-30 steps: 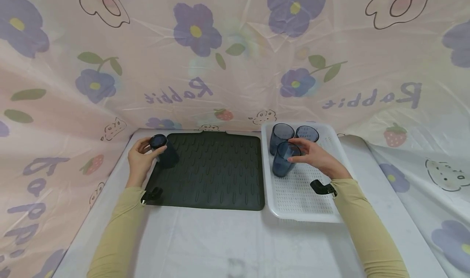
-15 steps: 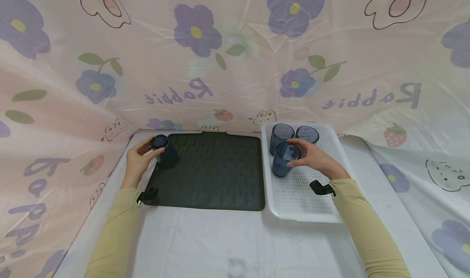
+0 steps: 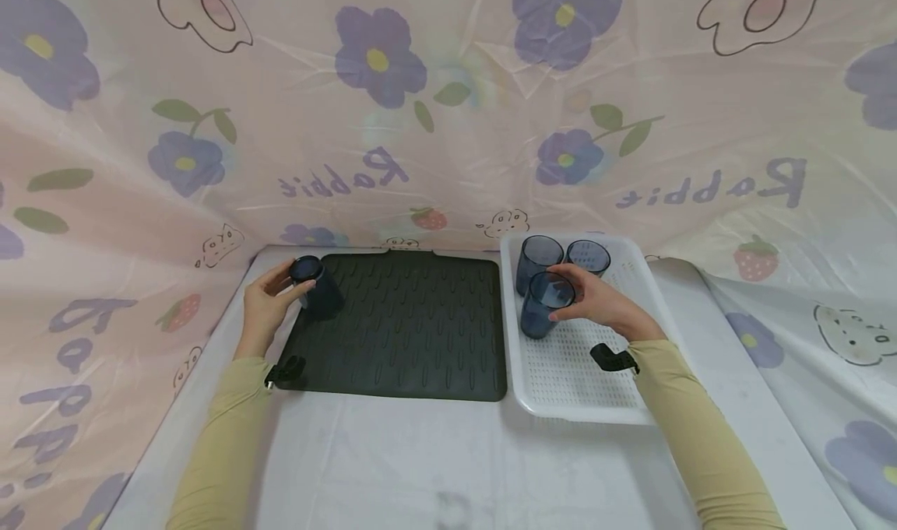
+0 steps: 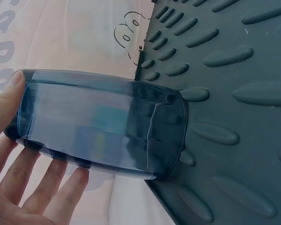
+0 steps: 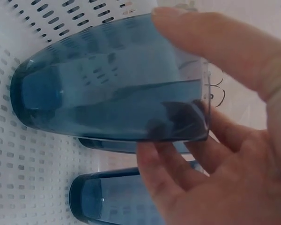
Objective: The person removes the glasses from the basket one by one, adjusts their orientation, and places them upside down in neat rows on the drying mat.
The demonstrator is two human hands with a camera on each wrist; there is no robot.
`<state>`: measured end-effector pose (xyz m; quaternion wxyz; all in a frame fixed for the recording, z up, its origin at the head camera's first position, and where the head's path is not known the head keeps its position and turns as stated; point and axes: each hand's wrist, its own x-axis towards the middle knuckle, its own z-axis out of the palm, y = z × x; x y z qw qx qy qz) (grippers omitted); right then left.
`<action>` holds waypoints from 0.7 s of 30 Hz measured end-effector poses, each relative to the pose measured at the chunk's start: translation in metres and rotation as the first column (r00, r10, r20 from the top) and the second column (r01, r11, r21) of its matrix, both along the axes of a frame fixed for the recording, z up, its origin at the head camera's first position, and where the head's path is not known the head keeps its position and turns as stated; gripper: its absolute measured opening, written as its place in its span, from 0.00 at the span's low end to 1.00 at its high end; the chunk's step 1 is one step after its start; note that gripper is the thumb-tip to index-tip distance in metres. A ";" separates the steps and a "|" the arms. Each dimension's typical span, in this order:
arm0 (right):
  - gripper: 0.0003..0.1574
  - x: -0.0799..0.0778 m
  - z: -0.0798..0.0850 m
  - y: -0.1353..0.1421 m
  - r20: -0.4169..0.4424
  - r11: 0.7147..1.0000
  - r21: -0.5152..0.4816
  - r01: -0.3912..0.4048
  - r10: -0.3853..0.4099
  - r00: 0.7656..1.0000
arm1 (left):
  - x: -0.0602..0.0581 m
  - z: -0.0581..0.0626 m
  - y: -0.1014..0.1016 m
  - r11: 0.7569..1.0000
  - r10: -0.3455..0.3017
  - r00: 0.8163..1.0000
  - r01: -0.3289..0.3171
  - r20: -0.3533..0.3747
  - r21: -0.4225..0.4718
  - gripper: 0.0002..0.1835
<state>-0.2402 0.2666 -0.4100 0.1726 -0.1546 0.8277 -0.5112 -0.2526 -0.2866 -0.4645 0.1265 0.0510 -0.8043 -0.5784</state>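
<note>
My left hand grips a blue glass tumbler near its rim, thumb on one side and fingers on the other. In the left wrist view that tumbler has its base at the far left corner of a dark ridged mat. Over a white perforated tray, my right hand holds a second blue tumbler by its upper part; the right wrist view shows this tumbler between thumb and fingers. Just behind it are two more blue tumblers, a left one and a right one.
Mat and tray lie side by side on a white-covered table, the tray to the right. A printed curtain with flowers and rabbits hangs behind and along both sides. A black strap mount sits at the right wrist.
My left hand and its tumbler have shifted very slightly to the right. The right hand keeps its hold on its tumbler, practically still.
</note>
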 end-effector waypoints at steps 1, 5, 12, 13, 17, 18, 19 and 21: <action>0.56 0.000 0.000 0.000 -0.001 1.000 0.005 0.001 -0.001 1.000 | 0.000 0.000 0.000 1.000 0.002 1.000 -0.002 0.002 0.002 0.37; 0.57 0.002 0.002 -0.001 -0.009 0.999 0.029 0.017 -0.017 1.000 | 0.000 0.001 0.000 1.000 0.009 1.000 -0.009 0.011 0.003 0.37; 0.57 0.007 0.005 -0.001 -0.046 0.993 0.100 0.065 -0.061 0.997 | 0.000 0.003 0.002 1.000 0.004 1.000 -0.004 0.008 0.003 0.38; 0.56 0.007 0.005 -0.001 -0.049 0.992 0.109 0.071 -0.066 0.997 | 0.001 0.003 0.003 1.000 0.003 1.000 -0.003 0.005 0.004 0.38; 0.56 0.010 0.006 0.001 -0.049 0.989 0.126 0.080 -0.075 0.996 | 0.002 0.004 0.003 1.000 0.000 1.000 0.000 -0.003 0.002 0.37; 0.56 0.011 0.007 0.001 -0.046 0.988 0.130 0.087 -0.081 0.996 | 0.003 0.005 0.003 1.000 0.000 1.000 0.000 -0.003 0.003 0.37; 0.56 0.013 0.007 0.002 -0.049 0.987 0.133 0.087 -0.081 0.996 | 0.003 0.004 0.003 1.000 0.000 1.000 0.000 -0.004 0.004 0.37; 0.56 0.015 0.008 0.003 -0.057 0.987 0.134 0.084 -0.077 0.995 | 0.003 0.004 0.002 1.000 0.001 1.000 -0.001 0.000 0.008 0.37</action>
